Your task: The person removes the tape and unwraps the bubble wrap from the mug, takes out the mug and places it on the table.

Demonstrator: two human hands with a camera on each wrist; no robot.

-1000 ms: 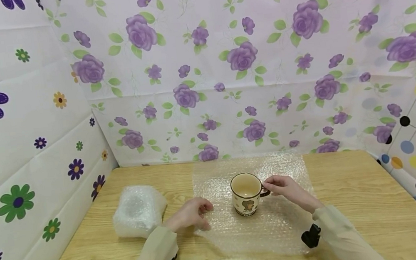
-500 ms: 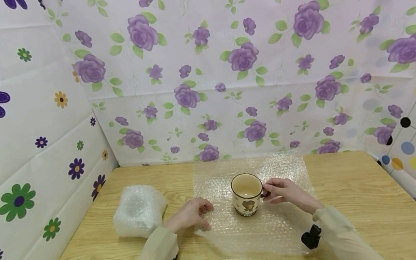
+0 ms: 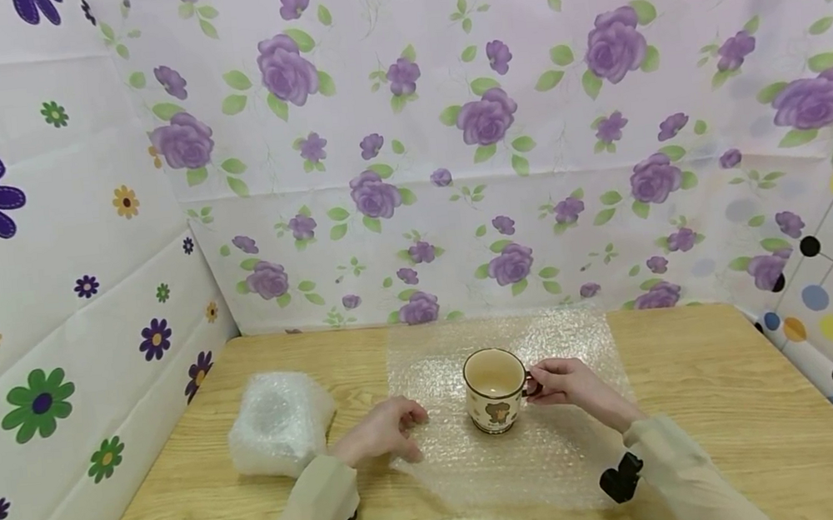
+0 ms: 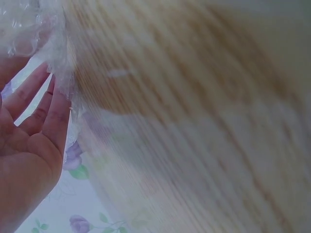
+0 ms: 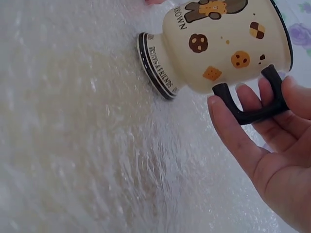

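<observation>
A cream mug [image 3: 494,391] with a dark rim, a bear picture and a black handle [image 5: 252,115] stands upright on a sheet of bubble wrap [image 3: 438,480]. My right hand [image 3: 575,387] holds the mug by its handle; in the right wrist view the fingers [image 5: 238,141] pass around and through it. At the left edge of the sheet is my left hand [image 3: 380,432], its fingers relaxed and slightly bent. The left wrist view has those fingers [image 4: 56,116] against the bubble wrap [image 4: 68,63], with no plain grip on it.
A bundle wrapped in bubble wrap [image 3: 277,424] sits on the wooden table [image 3: 178,517], left of my left hand. A floral cloth [image 3: 405,144] hangs behind the table, with patterned cloths at both sides. Each wrist carries a small black device [image 3: 621,477].
My right fingers have settled further around the mug's handle. Mug, bubble wrap and left hand stay in place.
</observation>
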